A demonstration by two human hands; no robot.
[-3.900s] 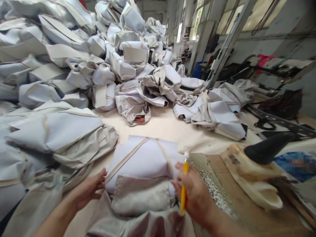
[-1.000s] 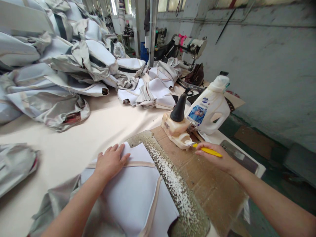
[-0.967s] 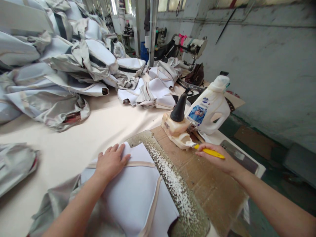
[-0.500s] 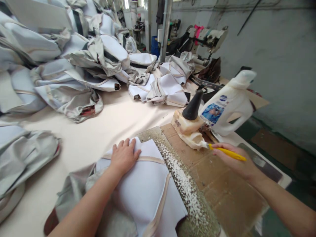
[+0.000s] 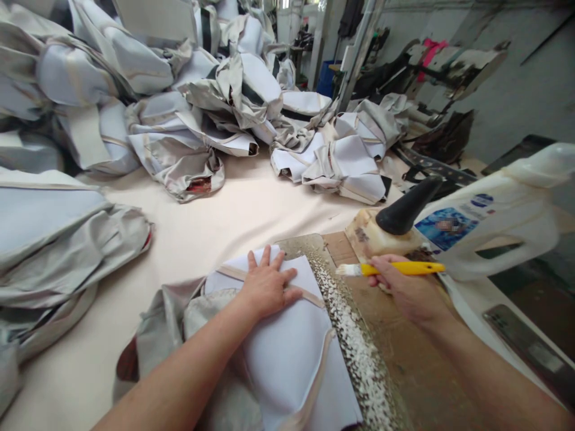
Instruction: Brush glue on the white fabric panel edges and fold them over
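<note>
My left hand lies flat with fingers spread on a white sewn piece that has beige seam tape and a grey fabric part folded beneath. In my right hand is a paintbrush with a yellow handle, its pale bristles pointing left above the cardboard. Right of the white piece runs a worn board crusted with white flecks. Behind the brush stands a cut-open pale plastic container, partly hidden by my right hand, with a black cone on top.
A white jug with a blue label leans at the right, and a phone lies near the table edge. Similar sewn pieces are heaped across the back and left. A sewing machine stands by the wall.
My right hand has lifted the brush away from the cut-open container and brought it left, towards the white piece. My left hand still presses on that piece. The view has swung left.
</note>
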